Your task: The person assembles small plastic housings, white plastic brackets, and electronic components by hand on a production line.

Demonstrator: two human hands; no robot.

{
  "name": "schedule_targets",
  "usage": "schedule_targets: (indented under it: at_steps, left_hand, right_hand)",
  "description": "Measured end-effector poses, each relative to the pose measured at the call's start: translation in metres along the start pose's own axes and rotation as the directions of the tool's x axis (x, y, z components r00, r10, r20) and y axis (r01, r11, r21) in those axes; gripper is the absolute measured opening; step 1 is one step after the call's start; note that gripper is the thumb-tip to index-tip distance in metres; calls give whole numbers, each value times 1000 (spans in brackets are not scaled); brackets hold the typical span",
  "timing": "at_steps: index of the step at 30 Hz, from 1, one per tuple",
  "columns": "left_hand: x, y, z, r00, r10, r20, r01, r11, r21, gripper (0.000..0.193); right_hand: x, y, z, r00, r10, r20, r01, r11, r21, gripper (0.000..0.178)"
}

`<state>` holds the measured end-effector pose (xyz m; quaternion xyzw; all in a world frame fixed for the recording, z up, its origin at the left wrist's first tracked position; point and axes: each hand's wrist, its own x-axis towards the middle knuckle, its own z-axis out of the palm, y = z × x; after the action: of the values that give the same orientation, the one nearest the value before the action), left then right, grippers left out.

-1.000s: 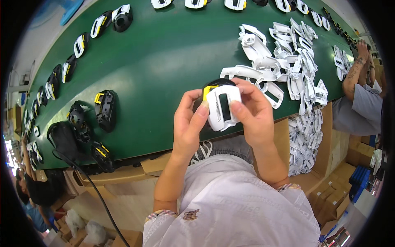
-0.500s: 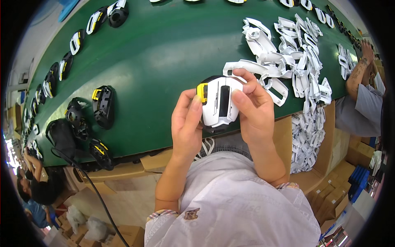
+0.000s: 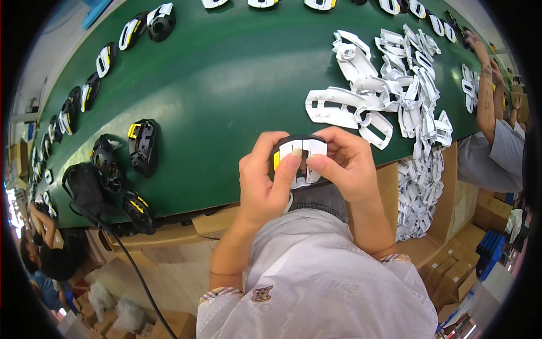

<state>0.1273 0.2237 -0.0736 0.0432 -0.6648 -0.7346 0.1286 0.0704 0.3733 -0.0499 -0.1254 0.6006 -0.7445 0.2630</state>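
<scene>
Near the table's front edge, both my hands hold a white and black computer mouse (image 3: pixel 315 147) with a yellow side part. My left hand (image 3: pixel 264 175) is closed round its left side, thumb pressed on the top. My right hand (image 3: pixel 349 164) grips the other side, its thumb also on the white cover close to the dark middle slot. The fingers underneath are hidden. To the right of the mouse lies a heap of loose white plastic covers (image 3: pixel 336 107). Over on the left, a black mouse body with a yellow part (image 3: pixel 143 147) rests on the green table.
More black bodies (image 3: pixel 105 164), (image 3: pixel 138 210) and a black pouch-like object (image 3: pixel 82 189) with a cable sit at the left. Mice line the far edge (image 3: pixel 320 4) of the green table (image 3: pixel 226 73). A carton of white covers (image 3: pixel 419 192) stands right. Co-workers' arms (image 3: pixel 485 96) show.
The mouse has tilted and moved slightly lower, toward me. Both thumbs have shifted inward over its top, close together. At the right, a co-worker's arm has reached farther up.
</scene>
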Motion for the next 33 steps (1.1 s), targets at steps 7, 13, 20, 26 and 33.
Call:
schedule_targets:
  at_steps: [7, 13, 20, 26, 33]
  left_hand:
    - [-2, 1, 3, 985, 172, 0, -168, 963, 210, 18]
    - [2, 0, 1, 990, 143, 0, -139, 963, 230, 19]
    - [4, 14, -4, 966, 244, 85, -257, 868, 425, 16]
    - [-1, 21, -9, 961, 234, 147, -276, 844, 460, 14]
    - [-3, 7, -6, 940, 301, 161, -339, 769, 542, 12]
  right_hand:
    - [3, 5, -13, 994, -6, 112, -2, 998, 66, 21]
    - [-1, 2, 5, 978, -206, -45, 193, 961, -200, 28]
    - [3, -14, 0, 994, -110, -24, 101, 964, -245, 21]
    - [-1, -12, 1, 996, 87, 6, -87, 996, 22, 13]
    - [0, 2, -1, 987, 163, -10, -163, 987, -14, 10]
